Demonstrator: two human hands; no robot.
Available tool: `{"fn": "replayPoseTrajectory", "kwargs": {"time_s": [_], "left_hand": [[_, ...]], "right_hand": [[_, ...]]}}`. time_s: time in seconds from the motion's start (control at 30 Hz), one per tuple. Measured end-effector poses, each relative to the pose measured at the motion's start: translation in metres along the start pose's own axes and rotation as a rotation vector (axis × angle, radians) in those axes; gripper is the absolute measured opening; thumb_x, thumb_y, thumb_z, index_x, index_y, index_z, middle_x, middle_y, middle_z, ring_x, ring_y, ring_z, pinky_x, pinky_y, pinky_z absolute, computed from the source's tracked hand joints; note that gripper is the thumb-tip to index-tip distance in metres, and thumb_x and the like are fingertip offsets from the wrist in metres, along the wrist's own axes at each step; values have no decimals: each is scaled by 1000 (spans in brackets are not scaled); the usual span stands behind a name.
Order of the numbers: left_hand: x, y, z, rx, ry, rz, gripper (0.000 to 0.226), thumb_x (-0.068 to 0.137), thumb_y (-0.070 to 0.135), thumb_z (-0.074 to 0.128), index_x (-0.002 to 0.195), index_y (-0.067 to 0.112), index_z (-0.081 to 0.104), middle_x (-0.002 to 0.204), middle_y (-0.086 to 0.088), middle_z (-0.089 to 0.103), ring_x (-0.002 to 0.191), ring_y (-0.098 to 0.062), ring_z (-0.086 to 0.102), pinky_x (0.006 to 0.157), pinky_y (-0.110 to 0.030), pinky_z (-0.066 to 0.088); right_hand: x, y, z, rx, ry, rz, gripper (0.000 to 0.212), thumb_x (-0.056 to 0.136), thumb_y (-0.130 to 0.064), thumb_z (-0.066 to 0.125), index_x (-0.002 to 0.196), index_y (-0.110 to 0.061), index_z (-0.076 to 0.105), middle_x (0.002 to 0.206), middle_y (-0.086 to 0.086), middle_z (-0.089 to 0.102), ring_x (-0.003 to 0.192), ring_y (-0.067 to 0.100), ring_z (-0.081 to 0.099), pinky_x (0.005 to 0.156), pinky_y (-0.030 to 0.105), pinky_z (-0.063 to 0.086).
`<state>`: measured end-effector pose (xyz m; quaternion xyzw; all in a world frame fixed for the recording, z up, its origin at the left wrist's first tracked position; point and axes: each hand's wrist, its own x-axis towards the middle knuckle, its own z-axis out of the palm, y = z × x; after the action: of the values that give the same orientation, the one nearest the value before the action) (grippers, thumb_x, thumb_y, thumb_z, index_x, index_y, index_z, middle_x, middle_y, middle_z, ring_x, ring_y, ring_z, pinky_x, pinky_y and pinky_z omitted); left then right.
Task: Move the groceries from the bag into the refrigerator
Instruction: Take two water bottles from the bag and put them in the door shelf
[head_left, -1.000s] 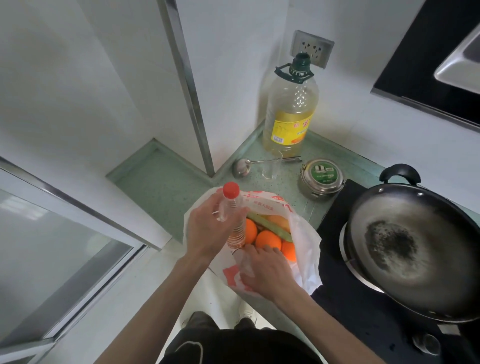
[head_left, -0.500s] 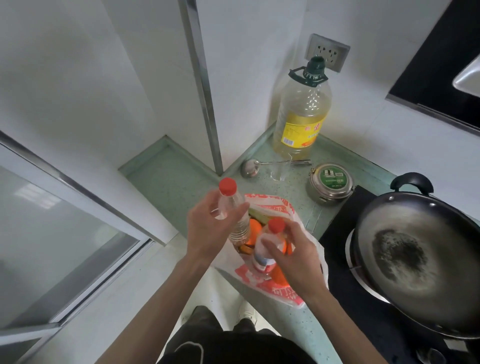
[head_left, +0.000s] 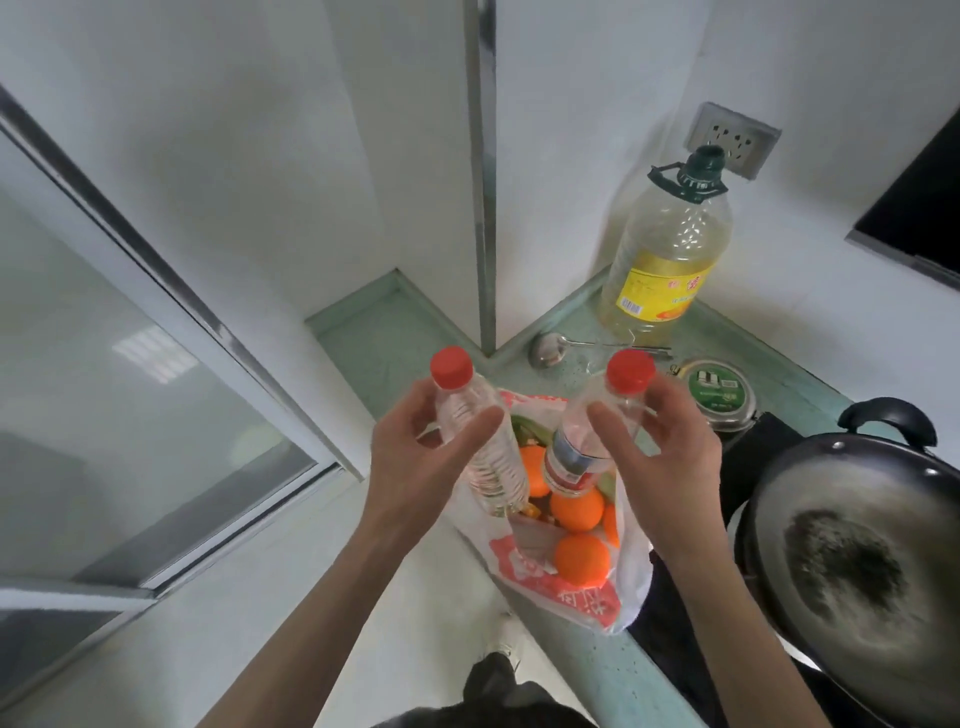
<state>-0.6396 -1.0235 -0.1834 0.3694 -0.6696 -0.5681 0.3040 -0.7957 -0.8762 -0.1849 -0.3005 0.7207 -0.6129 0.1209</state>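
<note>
the left hand is wrapped around a clear water bottle with a red cap, and the right hand grips a second, labelled bottle the same way, both held upright above the open plastic bag on the green counter, probably so they clear the bag's rim. oranges and something green remain in the bag. the refrigerator is not clearly in view, so the carry comes next, i judge

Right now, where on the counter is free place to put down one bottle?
The green counter left of the metal corner strip is bare. Crowded: between the oil jug, spoon, tin and bag.
</note>
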Motion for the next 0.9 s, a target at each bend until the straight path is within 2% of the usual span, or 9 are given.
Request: {"fn": "replayPoseTrajectory", "kwargs": {"time_s": [0.1, 0.23, 0.33, 0.37, 0.43, 0.53, 0.7, 0.8, 0.9], "left_hand": [[-15, 16, -16, -39, 50, 31, 51, 70, 46, 81, 115, 30, 64, 104, 16, 76, 99, -5, 74, 82, -23, 60], [-47, 33, -43, -51, 136, 66, 50, 74, 44, 89, 113, 22, 67, 105, 9, 77, 100, -10, 75, 90, -34, 60], [-83, 46, -69, -82, 225, 89, 38, 76, 32, 88, 108, 21, 70, 101, 7, 78, 95, -10, 75, 84, -27, 60], [-96, 48, -78, -93, 253, 99, 31, 80, 25, 87, 106, 21, 71, 99, 7, 79, 93, -10, 75, 82, -25, 59], [-127, 52, -96, -107, 313, 115, 23, 84, 16, 83, 103, 20, 72, 95, 6, 79, 89, -10, 75, 79, -21, 57], [-177, 56, -120, -137, 426, 131, 20, 83, 25, 78, 103, 22, 73, 91, 6, 78, 84, -8, 74, 74, -18, 55], [-270, 55, -155, -176, 609, 153, 35, 78, 40, 77, 106, 20, 74, 88, 9, 77, 80, -5, 73, 72, -17, 54], [-328, 53, -171, -202, 709, 193, 35, 78, 42, 73, 101, 16, 75, 84, 6, 76, 75, -5, 71, 68, -16, 53], [-384, 50, -182, -217, 780, 204, 22, 80, 40, 75, 95, 24, 77, 83, 6, 75, 76, -6, 70, 70, -18, 53]], "right_hand": [[4, -25, 5, 25, -40, -90, 33, 88, -43, 67, 116, -26, 66, 102, -18, 72, 98, 1, 66, 87, 11, 49], [-3, -57, 18, 58, -134, -191, 19, 100, -36, 61, 113, -25, 66, 102, -7, 72, 96, 12, 68, 81, 29, 56], [-21, -81, 33, 96, -200, -262, 30, 96, -45, 55, 113, -22, 67, 101, -8, 75, 95, 13, 71, 80, 29, 56], [-29, -89, 38, 108, -230, -284, 34, 96, -45, 55, 113, -19, 67, 99, -10, 75, 92, 11, 71, 78, 27, 57], [-49, -102, 50, 125, -305, -325, 32, 96, -42, 57, 110, -15, 66, 88, -21, 71, 81, -1, 66, 71, 13, 50], [-84, -117, 65, 193, -446, -319, 18, 97, -37, 62, 108, -23, 66, 87, -23, 70, 81, -3, 64, 73, 6, 46], [-149, -148, 86, 286, -633, -349, 24, 90, -47, 61, 109, -33, 66, 100, -19, 75, 93, 1, 69, 84, 18, 53], [-191, -164, 99, 332, -738, -386, 26, 91, -53, 64, 109, -34, 68, 102, -8, 76, 98, 17, 72, 86, 37, 57], [-238, -181, 110, 382, -845, -395, 22, 90, -53, 64, 105, -39, 70, 100, -11, 76, 96, 14, 72, 84, 35, 60]]}}
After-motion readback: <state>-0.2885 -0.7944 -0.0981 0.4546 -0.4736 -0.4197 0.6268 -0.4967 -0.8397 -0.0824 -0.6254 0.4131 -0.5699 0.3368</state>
